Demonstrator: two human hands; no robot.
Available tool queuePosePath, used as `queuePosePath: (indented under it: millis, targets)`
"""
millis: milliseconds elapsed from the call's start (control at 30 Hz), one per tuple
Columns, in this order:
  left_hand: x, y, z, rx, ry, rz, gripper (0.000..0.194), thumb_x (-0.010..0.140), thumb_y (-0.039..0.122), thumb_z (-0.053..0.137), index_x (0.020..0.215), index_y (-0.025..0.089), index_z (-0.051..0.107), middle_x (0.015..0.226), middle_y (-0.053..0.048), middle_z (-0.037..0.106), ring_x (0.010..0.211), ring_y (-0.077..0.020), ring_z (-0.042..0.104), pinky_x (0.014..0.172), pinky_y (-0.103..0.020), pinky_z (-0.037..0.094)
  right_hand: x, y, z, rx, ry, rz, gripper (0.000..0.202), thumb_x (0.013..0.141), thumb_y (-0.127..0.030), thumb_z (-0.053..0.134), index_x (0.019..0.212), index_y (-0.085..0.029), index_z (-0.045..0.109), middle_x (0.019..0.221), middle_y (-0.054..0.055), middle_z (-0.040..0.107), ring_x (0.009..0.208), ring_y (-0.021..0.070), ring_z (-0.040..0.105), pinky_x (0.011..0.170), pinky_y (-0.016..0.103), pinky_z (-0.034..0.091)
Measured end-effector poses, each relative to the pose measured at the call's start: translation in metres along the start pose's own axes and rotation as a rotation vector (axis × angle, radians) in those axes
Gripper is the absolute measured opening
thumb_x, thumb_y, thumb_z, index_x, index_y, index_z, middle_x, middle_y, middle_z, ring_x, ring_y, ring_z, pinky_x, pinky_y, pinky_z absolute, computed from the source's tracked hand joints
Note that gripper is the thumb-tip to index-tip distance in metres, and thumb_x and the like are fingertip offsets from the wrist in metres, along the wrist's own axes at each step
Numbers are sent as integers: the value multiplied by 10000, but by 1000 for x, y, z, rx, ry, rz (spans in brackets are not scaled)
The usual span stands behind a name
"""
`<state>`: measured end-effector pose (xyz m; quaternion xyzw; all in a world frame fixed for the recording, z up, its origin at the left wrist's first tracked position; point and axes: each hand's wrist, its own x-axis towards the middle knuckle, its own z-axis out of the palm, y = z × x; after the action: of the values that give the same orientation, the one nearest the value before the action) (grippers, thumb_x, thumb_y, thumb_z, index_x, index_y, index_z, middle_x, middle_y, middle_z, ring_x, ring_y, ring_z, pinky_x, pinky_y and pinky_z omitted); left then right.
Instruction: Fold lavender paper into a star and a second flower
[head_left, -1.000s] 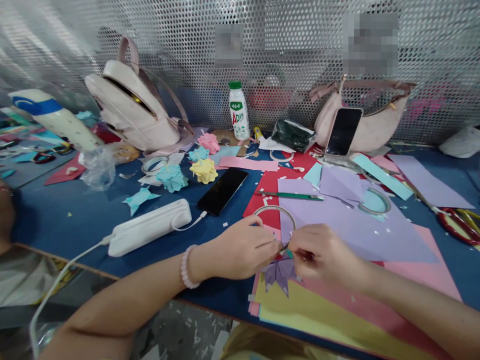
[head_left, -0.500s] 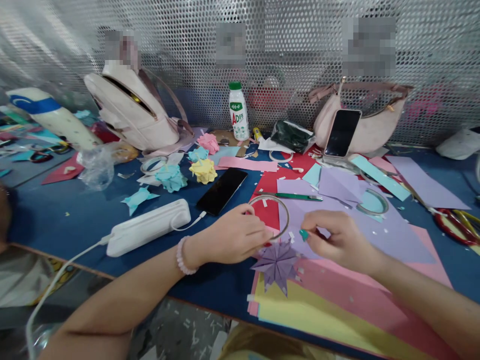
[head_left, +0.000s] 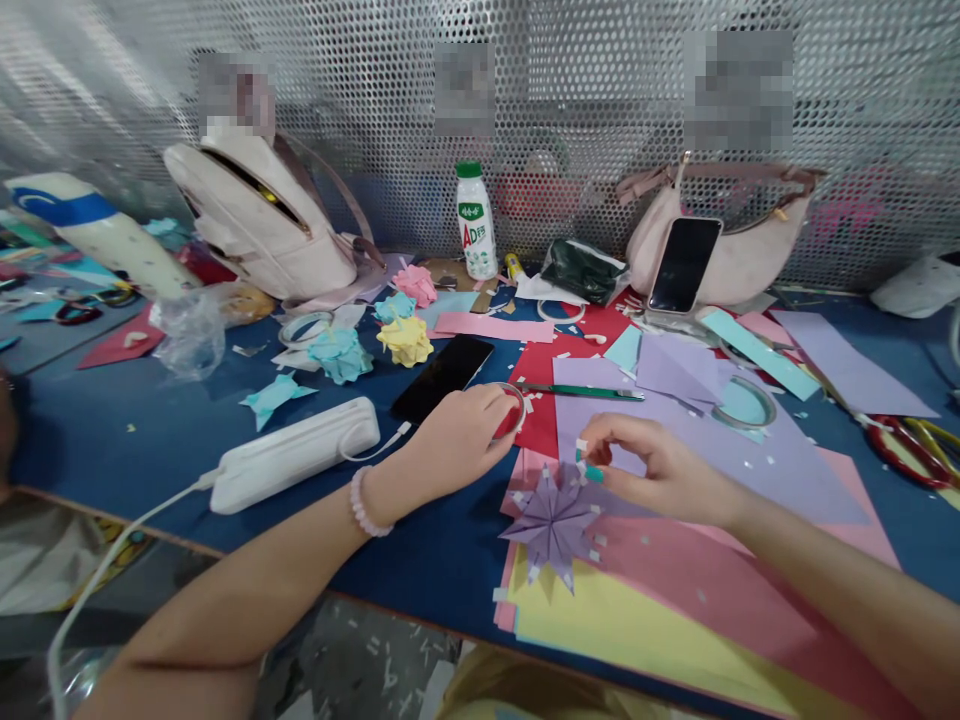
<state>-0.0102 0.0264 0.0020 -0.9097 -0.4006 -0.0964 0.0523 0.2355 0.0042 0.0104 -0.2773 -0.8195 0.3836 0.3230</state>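
Note:
My left hand (head_left: 463,440) is closed round a roll of tape (head_left: 519,415), whose right edge shows beyond the fingers. To its right, my right hand (head_left: 645,462) has thumb and index finger bent toward each other, with a small white piece of tape (head_left: 582,447) at the fingertips. Just below and left of the right hand lies a folded purple paper star (head_left: 551,527), with small white bits near its points. It rests partly on stacked pink and yellow sheets (head_left: 622,610). Behind both hands, a green utility knife (head_left: 592,392) lies across red and purple paper.
A black phone (head_left: 442,378) and a white power bank (head_left: 296,455) with cables lie left. Folded paper pieces (head_left: 341,353), a bottle (head_left: 475,222) and bags (head_left: 262,220) stand farther back. Another tape roll (head_left: 742,403) and red-handled scissors (head_left: 904,450) are on the right.
My left hand has moved slightly left and up with the tape roll, which is now turned more edge-on. My right hand has shifted left, over the star's upper right, its finger and thumb parting somewhat.

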Motion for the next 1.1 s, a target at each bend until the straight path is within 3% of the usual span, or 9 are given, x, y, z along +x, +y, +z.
queuePosePath:
  millis: [133,200,300,433,567,633,833,1000,1100]
  targets:
    - [-5,6,-11,-70,0,15,187,910,280,507,996,133,582,1019,-99,631,918,-243,594,742,-322,434,1,0,0,3,-8,4,148,810,-75,509,899,-182,563,811,10,607,706,108,531,663,231,483]
    - [-10,9,-17,-173,-149,43,151,913,263,507,855,157,597,819,-28,652,681,-169,591,598,-260,389,1,1,0,-1,-15,11,158,808,-69,498,897,-185,558,813,9,609,706,110,537,664,235,483]
    - [-15,12,-24,-327,-398,121,299,900,295,550,630,171,578,562,32,580,469,-104,477,476,-230,288,1,2,2,-12,-37,20,174,802,-60,489,897,-188,557,811,7,609,699,112,535,660,235,475]
    - [-15,12,-32,-482,-626,176,343,861,263,581,537,152,572,486,35,561,403,-68,388,435,-213,256,1,1,5,-3,-71,34,204,783,-42,480,898,-188,562,812,-1,607,694,108,528,656,225,457]
    - [-11,10,-40,-656,-949,131,497,942,360,464,523,139,610,503,-8,633,412,-66,490,444,-159,345,0,0,7,-1,-91,36,227,768,-27,470,895,-190,564,816,-1,600,709,110,522,671,229,449]
    - [-11,11,-41,-706,-1033,162,540,947,406,456,503,141,614,472,-13,622,400,-71,498,453,-151,374,0,1,8,-11,-100,30,239,763,-21,473,905,-190,564,834,5,599,731,116,523,693,240,450]
    - [-15,21,-32,-772,-889,95,295,887,241,553,631,141,662,506,17,636,367,-48,457,449,-122,367,1,3,11,-67,-147,-40,256,770,-25,501,959,-190,552,942,32,605,864,144,536,804,292,444]
    - [-14,23,-28,-780,-795,32,211,839,146,550,652,134,646,533,25,631,411,-45,497,478,-111,371,1,3,11,-81,-166,-50,285,796,-20,479,1007,-196,555,1008,47,580,963,162,515,877,325,433]
    - [-12,21,-28,-740,-667,17,155,799,115,559,660,132,626,548,32,598,458,-54,491,469,-125,337,1,3,11,-100,-146,-61,296,800,-21,483,1027,-197,553,1054,58,560,1023,173,495,907,339,424]
